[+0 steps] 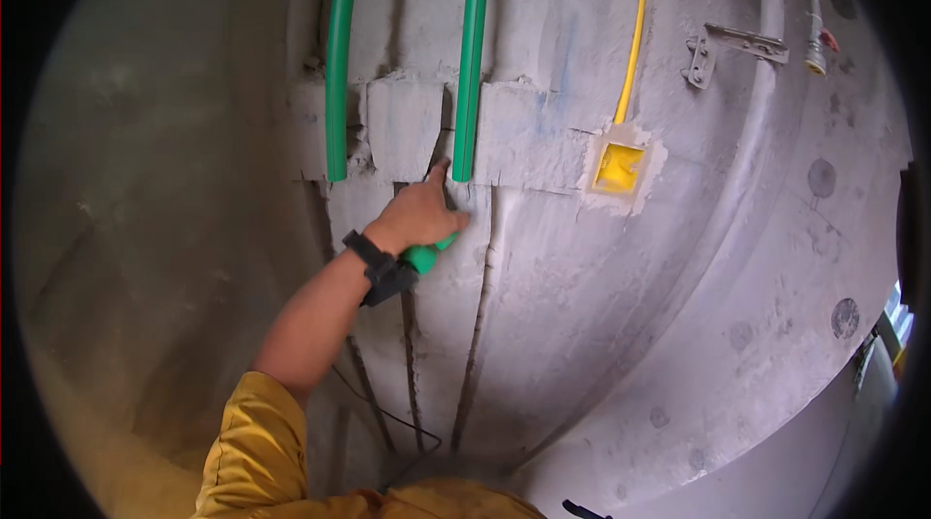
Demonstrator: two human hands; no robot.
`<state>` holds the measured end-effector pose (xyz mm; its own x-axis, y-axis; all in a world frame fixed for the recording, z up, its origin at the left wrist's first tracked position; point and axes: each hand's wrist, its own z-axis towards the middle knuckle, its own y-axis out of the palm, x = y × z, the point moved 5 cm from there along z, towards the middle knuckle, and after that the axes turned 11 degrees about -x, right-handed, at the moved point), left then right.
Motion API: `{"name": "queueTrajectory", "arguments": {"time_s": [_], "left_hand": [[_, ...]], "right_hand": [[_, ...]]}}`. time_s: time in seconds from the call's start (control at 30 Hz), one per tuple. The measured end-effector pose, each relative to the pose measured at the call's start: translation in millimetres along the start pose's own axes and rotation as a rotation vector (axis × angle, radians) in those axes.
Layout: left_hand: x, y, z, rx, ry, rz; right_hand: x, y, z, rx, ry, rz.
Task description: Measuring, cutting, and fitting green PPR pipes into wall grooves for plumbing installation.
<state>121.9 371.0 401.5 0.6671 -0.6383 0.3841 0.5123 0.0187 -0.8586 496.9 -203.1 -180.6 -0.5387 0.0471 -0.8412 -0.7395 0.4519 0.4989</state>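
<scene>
My left hand (417, 215) reaches up to the wall, a black watch strap (370, 255) around its wrist. The index finger stretches upward against the wall, close to the lower end of the right green pipe (471, 63). Beneath the palm a short green rounded piece (421, 258) shows, apparently held in the curled fingers; the hand and wrist hide most of it. Farther left, another green pipe (341, 58) runs down the wall and ends at about the same height. My right hand is out of view.
Vertical grooves (472, 354) are cut into the grey wall below the pipes. On the right, a yellow conduit (635, 34) enters a yellow recessed box (618, 168). A metal bracket (742, 41) and a hanging bulb holder (815, 48) are higher up. A thin dark cable (398, 417) hangs below my arm.
</scene>
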Motion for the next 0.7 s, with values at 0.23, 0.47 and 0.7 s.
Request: {"name": "queueTrajectory", "arguments": {"time_s": [0.23, 0.47, 0.7], "left_hand": [[5, 13, -47, -0.013, 0.065, -0.255], [-74, 261, -181, -0.492, -0.064, -0.551], [-36, 349, -237, -0.588, -0.384, -1.11]], "right_hand": [[-53, 146, 71, -0.241, 0.338, -0.07], [-91, 252, 160, -0.691, 0.385, -0.322], [-98, 392, 199, -0.906, -0.021, -0.785]]}}
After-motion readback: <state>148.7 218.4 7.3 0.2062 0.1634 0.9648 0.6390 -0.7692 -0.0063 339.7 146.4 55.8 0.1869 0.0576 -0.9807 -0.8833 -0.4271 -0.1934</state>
